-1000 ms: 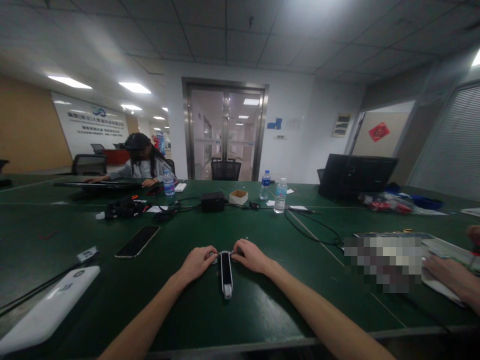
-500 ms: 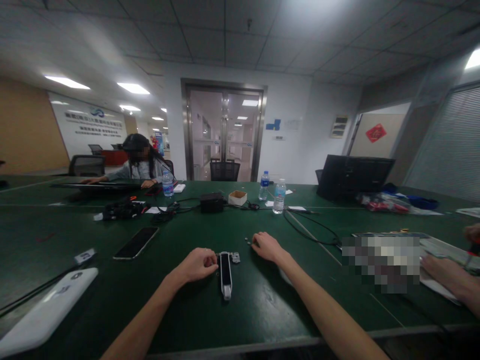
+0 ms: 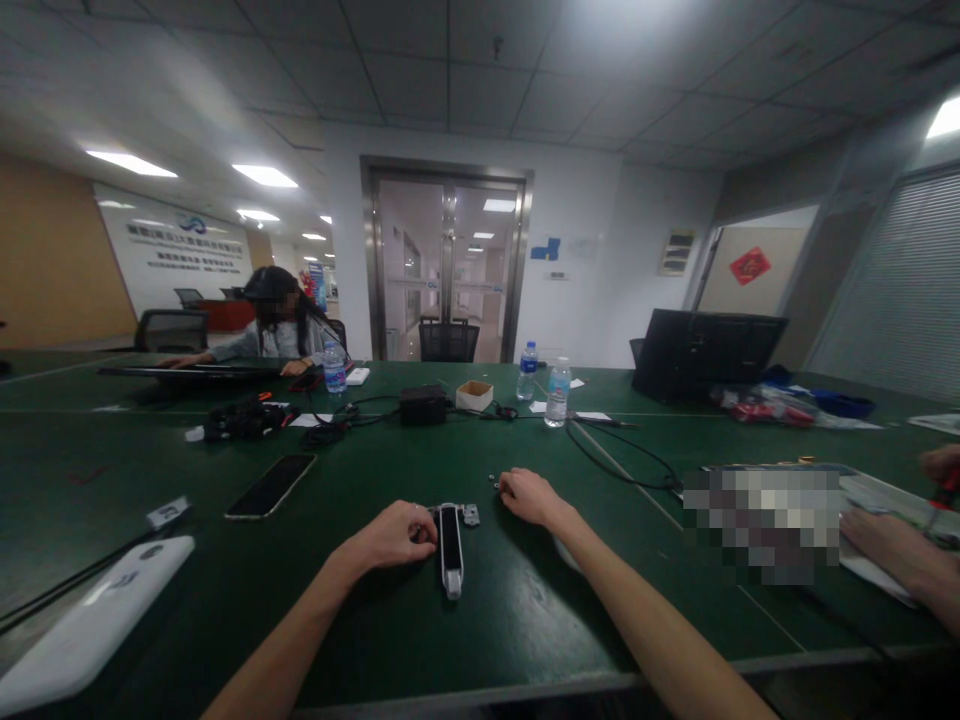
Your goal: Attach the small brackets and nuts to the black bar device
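A slim white device with a dark panel (image 3: pixel 451 545) lies lengthwise on the green table. At its upper right sits a small grey metal piece (image 3: pixel 471 515). My left hand (image 3: pixel 401 532) is beside the device's left edge with curled fingers; whatever is in them, if anything, is hidden. To the right, my right hand (image 3: pixel 531 497) rests low on the table, fingertips bunched together. Just left of those fingertips are tiny pale ring-like parts (image 3: pixel 494 481). What the right fingers pinch, if anything, is too small to tell.
A phone (image 3: pixel 271 487) and a white casing (image 3: pixel 105 615) lie to the left. Beyond my hands are a black adapter (image 3: pixel 422 405), an open small box (image 3: pixel 475 396), bottles (image 3: pixel 557 392) and cables. At right, another person's hand (image 3: pixel 889 545) works beside a blurred object.
My right hand has shifted slightly left and down, closer to the tiny parts. The left hand's fingers have moved a little beside the device, which stays put.
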Tool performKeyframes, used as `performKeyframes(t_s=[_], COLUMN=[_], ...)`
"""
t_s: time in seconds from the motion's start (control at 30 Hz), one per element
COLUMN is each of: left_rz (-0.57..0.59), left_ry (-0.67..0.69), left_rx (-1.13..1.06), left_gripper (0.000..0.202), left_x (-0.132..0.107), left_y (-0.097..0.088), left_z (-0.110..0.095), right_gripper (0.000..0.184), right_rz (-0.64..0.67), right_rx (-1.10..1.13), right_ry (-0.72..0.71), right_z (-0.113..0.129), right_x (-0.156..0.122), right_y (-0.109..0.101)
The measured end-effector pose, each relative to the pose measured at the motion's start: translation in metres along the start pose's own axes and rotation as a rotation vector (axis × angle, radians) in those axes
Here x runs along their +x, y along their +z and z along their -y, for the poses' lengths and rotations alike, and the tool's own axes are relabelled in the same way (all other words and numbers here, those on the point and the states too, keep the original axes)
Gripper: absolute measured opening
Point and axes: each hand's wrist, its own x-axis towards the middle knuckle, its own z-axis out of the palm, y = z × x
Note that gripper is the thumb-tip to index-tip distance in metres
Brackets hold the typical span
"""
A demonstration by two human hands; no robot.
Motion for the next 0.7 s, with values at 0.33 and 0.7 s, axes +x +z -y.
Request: performKeyframes(t_s=[0.33,0.7], left_rz=[0.025,-0.076], left_ry=[-0.102,-0.138], left_rx=[-0.139,-0.170], left_gripper=[0.013,0.016], left_x=[0.002,0.002], left_y=[0.003,0.000], left_z=[0.001,0.001], right_gripper=[0.012,0.010], right_rz=[0.014,-0.024], right_rx=[0.009,0.163], right_ry=[0.019,-0.053], right_z=[0.005,0.011], right_x=[0.001,0.003], right_y=[0.002,0.008])
